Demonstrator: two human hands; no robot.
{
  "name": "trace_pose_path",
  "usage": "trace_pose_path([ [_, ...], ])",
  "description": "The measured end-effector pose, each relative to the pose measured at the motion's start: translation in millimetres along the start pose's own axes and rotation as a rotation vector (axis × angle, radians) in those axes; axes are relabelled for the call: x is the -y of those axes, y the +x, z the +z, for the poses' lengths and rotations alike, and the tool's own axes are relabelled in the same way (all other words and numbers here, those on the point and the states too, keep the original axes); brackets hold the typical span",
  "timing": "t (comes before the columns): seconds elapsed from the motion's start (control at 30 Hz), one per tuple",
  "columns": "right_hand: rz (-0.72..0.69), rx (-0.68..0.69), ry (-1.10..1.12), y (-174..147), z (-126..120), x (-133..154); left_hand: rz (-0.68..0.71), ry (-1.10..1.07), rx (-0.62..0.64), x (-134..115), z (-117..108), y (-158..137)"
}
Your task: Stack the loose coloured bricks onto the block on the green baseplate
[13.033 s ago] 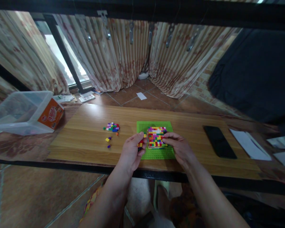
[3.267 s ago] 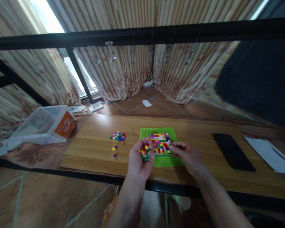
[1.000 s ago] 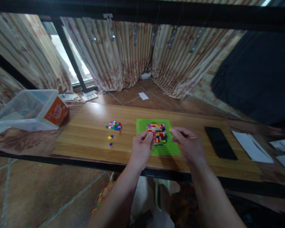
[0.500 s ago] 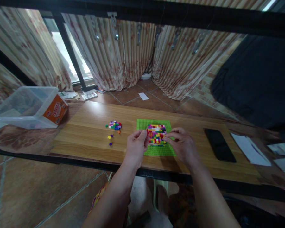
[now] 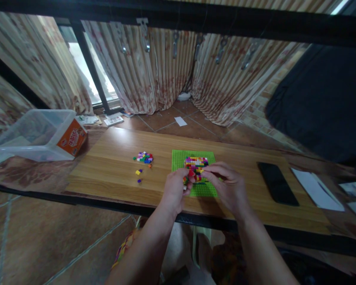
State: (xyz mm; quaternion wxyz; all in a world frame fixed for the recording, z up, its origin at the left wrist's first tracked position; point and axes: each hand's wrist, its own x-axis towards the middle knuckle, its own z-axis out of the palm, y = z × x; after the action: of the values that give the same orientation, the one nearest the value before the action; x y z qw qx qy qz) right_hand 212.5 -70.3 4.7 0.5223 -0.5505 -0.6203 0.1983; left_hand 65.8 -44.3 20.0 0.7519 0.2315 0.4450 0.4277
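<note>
A green studded baseplate lies on the table, bearing a block of many-coloured toy bricks. My left hand is closed at the block's left front side, with a red toy brick at its thumb and fingertips. A few more small bricks show under those fingers, partly hidden. From the right, my right hand reaches over the block with thumb and forefinger pinched. A small yellow toy brick shows at those fingertips.
Left of the baseplate lies a pile of loose bricks, with a few strays nearer me. A clear plastic bin stands at the far left. On the right are a black phone and white paper.
My left hand has moved right and nearer me, its fingers turned so the red brick shows. My right hand has shifted slightly left, still pinched. The view has drifted a little.
</note>
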Motion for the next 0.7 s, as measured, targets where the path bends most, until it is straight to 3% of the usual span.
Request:
trace_pose_path([
  [0.27,-0.106,0.200,-0.108,-6.5,9.5,21.7,-0.169,-0.221,0.018,3.6,5.1,1.0],
  [0.7,-0.075,0.216,-0.071,-6.7,6.7,20.5,-0.154,-0.215,0.052,4.4,5.7,0.8],
])
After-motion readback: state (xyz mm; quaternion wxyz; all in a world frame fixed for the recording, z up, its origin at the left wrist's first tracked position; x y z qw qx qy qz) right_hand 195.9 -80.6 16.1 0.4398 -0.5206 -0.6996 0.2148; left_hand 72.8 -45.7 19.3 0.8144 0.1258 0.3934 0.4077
